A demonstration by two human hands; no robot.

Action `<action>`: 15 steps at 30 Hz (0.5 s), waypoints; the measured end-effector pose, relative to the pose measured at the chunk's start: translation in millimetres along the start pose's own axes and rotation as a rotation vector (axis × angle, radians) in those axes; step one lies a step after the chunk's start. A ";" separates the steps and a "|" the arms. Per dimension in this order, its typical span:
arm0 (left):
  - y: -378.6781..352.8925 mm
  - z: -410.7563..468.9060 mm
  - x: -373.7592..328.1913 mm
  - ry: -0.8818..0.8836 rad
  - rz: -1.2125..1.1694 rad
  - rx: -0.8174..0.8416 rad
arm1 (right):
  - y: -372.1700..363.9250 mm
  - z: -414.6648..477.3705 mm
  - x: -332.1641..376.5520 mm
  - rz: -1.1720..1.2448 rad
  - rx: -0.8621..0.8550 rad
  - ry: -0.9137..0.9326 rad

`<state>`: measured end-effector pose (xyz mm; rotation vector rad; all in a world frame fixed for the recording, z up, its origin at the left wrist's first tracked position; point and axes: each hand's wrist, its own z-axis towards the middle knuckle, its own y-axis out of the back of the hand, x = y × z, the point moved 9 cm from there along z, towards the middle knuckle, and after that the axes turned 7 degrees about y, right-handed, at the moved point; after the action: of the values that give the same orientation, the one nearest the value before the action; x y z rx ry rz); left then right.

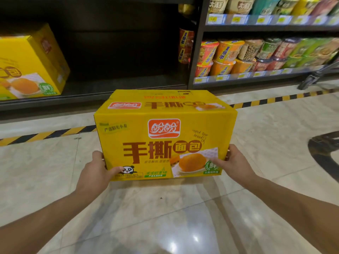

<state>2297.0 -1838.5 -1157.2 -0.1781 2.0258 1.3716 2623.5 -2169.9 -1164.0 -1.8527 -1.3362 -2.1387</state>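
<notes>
The box (165,136) hides most of your fingers (231,150); only 2 thumbs show. Your left hand (97,169) and right hand (236,162) grip its lower corners over the floor (165,217). Yellow cardboard, red logo.

the carton (165,136) sits between the left hand (95,171) and right hand (236,162), before the shelf (119,87). a second carton (31,66) stands on it at left. noodle cups (238,55) line racks to the right.
</notes>
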 end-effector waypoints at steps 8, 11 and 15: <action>-31.7 -3.2 43.0 0.058 0.166 0.099 | -31.3 -28.1 -26.4 -0.135 0.134 -0.018; -30.2 -3.5 43.9 0.061 0.139 0.109 | -32.6 -31.6 -25.7 -0.155 0.138 -0.042; -27.5 -8.3 37.8 0.113 -0.077 0.220 | -31.3 -40.3 -7.7 0.069 0.200 -0.089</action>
<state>2277.1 -1848.2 -1199.2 -0.2372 2.2226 1.1045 2577.3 -2177.6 -1185.6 -1.9038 -1.4216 -1.8357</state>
